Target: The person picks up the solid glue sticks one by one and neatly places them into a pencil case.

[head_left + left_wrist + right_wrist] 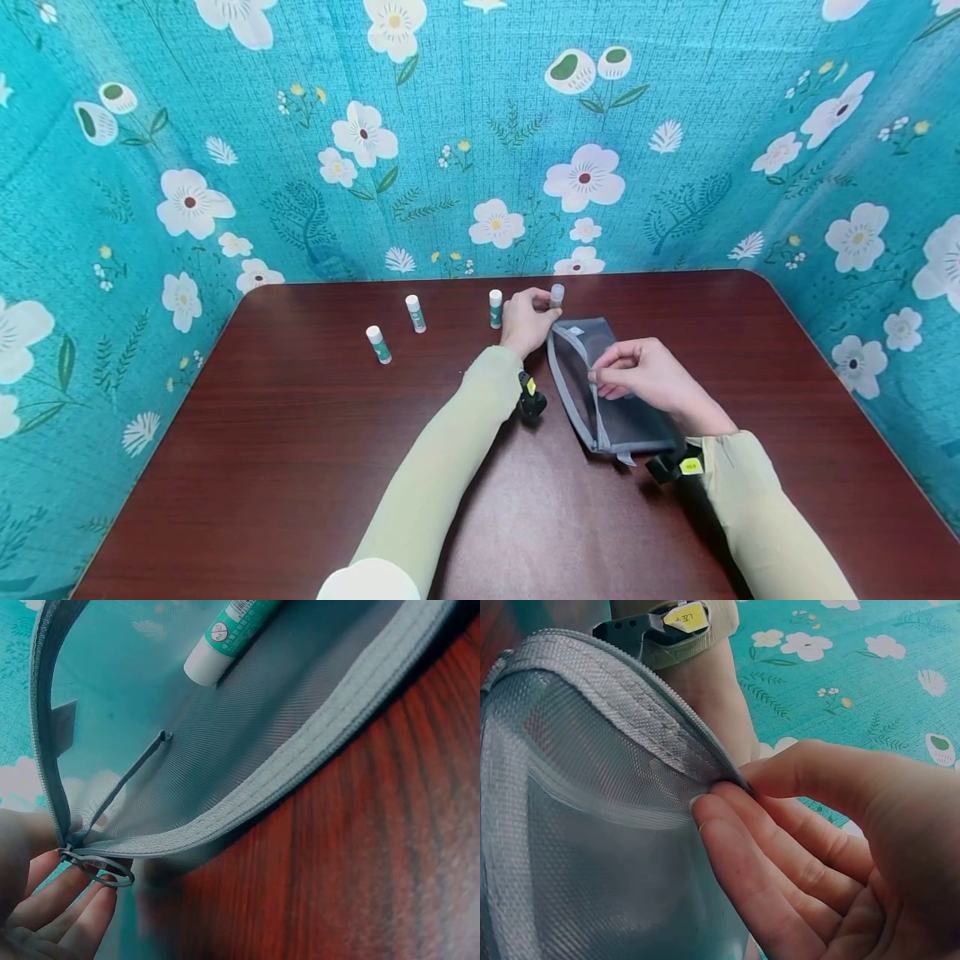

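Nearest to us, our right hand point(648, 379) pinches the upper edge of a grey mesh pouch point(600, 392) between thumb and fingers, lifting that edge so the mouth gapes. The right wrist view shows the fingertips point(720, 814) clamped on the zipper band point(630, 712). The pouch lies on the dark red table point(300, 467), its closed end toward us and its open end pointing away.

Just past the pouch's far end, our left hand point(527, 321) curls its fingers round a small tube point(557, 296) with a pale cap, held upright at the pouch's mouth. In the left wrist view the zipper's ring pull point(97, 868) sits beside the fingers point(60, 900).

Farther left, three more white-capped green tubes stand on the table, apart from one another: one point(495, 308) just beside the left hand, another point(415, 313) next along, the last point(378, 344) furthest left.
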Motion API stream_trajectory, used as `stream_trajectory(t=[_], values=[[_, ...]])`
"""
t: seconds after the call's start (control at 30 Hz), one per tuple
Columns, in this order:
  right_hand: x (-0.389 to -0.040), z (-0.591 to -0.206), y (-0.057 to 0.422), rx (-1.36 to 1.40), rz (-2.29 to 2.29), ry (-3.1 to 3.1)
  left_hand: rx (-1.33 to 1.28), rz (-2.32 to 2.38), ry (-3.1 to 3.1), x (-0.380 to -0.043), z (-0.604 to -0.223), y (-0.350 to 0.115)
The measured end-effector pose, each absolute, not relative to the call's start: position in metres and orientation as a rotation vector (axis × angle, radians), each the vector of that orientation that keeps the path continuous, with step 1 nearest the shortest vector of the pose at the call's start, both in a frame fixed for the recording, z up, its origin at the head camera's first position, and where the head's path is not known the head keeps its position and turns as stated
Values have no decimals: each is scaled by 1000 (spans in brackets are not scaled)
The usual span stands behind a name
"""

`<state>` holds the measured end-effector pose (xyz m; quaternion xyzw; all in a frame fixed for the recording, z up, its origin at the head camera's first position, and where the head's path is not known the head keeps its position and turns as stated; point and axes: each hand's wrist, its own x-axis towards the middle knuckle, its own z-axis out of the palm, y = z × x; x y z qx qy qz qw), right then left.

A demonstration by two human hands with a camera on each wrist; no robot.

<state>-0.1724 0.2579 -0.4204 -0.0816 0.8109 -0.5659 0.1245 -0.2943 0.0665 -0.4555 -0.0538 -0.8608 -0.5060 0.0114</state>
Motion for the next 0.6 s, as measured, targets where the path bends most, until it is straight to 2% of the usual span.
stream_trajectory(t=[0.6], values=[[-174, -426, 257, -263, -1683, 2393, -217, -1654, -2563, -289, -440, 63]])
